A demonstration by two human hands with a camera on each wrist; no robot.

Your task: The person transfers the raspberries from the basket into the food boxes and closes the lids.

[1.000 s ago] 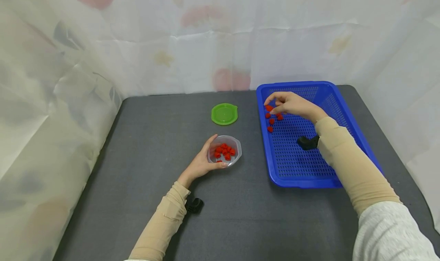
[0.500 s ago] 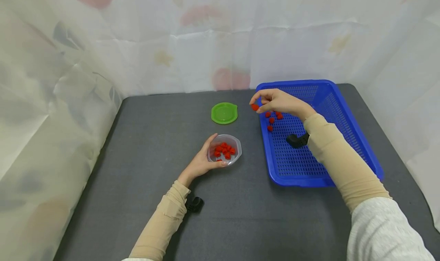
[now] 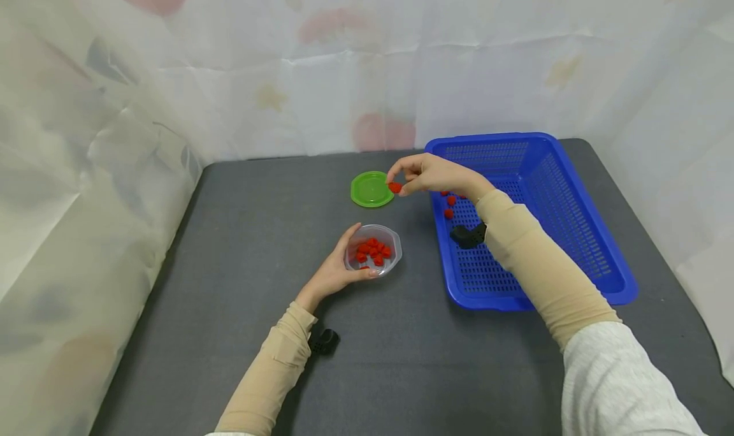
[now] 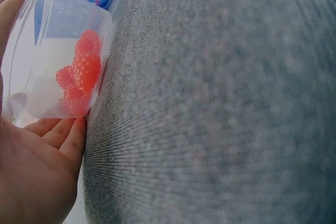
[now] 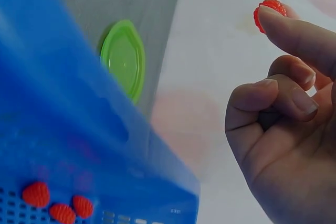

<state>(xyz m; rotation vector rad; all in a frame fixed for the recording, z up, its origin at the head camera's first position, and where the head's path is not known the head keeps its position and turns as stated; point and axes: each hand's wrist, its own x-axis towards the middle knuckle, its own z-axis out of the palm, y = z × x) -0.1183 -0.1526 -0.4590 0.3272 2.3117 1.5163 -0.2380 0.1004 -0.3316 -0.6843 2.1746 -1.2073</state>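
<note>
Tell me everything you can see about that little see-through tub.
The clear plastic tub looks smooth and thin-walled, with an angular outline and a flared rim. It is uncovered and stands upright on the gray table, nearer the person than the green lid. The person's left hand holds it from the left, between thumb and fingers. Several red raspberries lie inside on its bottom, showing through the wall.

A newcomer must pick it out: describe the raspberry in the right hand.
Find the big blue basket in the head view. Past its left rim, the right hand pinches one red raspberry. It alone is held in the air; the other visible raspberries lie in the basket or the clear container.
</note>
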